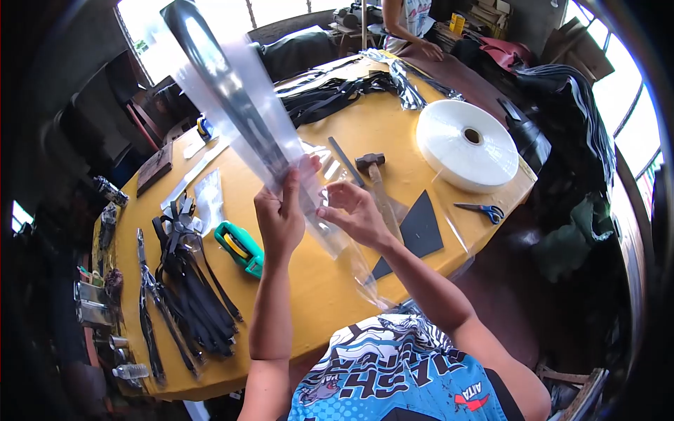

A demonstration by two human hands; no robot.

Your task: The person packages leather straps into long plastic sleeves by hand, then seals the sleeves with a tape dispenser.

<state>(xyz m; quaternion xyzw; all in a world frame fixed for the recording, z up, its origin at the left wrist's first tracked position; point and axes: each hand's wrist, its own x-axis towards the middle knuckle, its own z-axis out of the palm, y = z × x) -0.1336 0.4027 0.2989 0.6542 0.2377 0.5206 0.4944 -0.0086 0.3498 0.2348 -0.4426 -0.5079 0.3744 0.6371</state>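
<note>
My left hand [282, 210] is closed round the lower part of a clear plastic sleeve [274, 105], which stands up at a slant toward the window. Inside the sleeve lies a dark, shiny strap [225, 81]. To the right, my right hand [353, 212] pinches the sleeve's lower edge between thumb and fingers. The loose end of the plastic hangs toward my shirt. Beyond my right hand lie a hammer [379, 186] and a dark triangular piece [421, 228]. A green tape dispenser [240, 249] rests left of my left forearm.
On the yellow table [316, 281] are a large white plastic roll [453, 147], blue-handled scissors [491, 211], bundled black straps [193, 288] and more straps [337, 95] at the far side. Another person [414, 24] stands beyond the table. A bottle [130, 371] is at the left edge.
</note>
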